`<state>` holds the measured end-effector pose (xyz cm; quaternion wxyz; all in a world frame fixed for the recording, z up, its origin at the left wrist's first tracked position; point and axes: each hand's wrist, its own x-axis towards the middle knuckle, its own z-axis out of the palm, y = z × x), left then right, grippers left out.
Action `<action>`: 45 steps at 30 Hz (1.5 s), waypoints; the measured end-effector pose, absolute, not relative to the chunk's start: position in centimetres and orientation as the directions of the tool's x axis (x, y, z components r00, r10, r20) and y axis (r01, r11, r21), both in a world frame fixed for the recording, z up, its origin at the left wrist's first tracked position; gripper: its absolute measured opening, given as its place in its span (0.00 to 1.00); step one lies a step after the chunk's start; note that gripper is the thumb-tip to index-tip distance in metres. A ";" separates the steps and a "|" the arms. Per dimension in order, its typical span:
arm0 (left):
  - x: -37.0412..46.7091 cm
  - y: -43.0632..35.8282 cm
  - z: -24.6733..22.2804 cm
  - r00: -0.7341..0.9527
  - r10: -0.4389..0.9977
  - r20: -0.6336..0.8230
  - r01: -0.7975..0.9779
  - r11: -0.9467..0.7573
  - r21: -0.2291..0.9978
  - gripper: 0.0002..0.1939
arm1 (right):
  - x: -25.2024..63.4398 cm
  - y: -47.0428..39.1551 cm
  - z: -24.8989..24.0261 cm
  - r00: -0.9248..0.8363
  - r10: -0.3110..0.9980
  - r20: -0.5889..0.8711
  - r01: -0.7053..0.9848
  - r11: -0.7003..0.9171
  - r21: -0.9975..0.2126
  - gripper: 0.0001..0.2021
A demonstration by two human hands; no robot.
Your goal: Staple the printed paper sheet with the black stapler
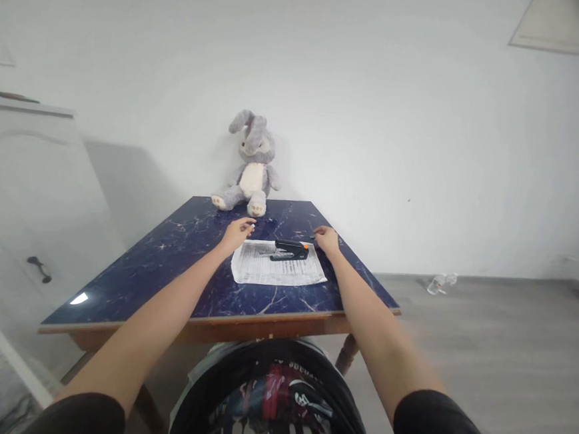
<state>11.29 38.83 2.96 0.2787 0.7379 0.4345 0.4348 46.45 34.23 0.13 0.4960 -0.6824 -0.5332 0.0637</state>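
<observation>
The left hand [241,232] pinches a small white piece [252,227]; the right hand [326,239] has its fingertips at a small dark item [312,238], its grip unclear. Between them, a black stapler [290,251] lies on printed paper [275,271] on the blue table [180,262].

Home room, apparently. Evidence: plush rabbit [254,167] seated beyond the hands on a wood-edged table [163,287]; white cabinet [27,176] left of the left hand [241,232]; plain pale wall [377,117] behind.
</observation>
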 end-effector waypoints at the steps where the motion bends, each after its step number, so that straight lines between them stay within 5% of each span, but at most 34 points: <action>1: 11.6 38.6 3.0 0.268 0.874 0.406 0.350 -0.481 0.804 0.18 | 46.3 34.2 0.3 0.406 0.789 0.461 0.669 0.088 -0.738 0.12; 6: 12.4 37.6 3.0 0.410 0.811 0.417 0.107 -0.496 0.862 0.24 | 44.9 33.9 1.3 0.270 0.790 0.550 0.681 0.247 -0.689 0.12; 15: 12.7 36.5 3.5 0.554 0.735 0.392 0.180 -0.565 0.805 0.22 | 43.6 33.6 1.3 0.064 0.816 0.574 0.681 0.385 -0.623 0.10; 45: 12.2 35.4 4.4 0.761 0.534 0.369 0.176 -0.717 0.674 0.12 | 43.7 34.1 0.8 -0.063 0.852 0.520 0.708 0.406 -0.578 0.10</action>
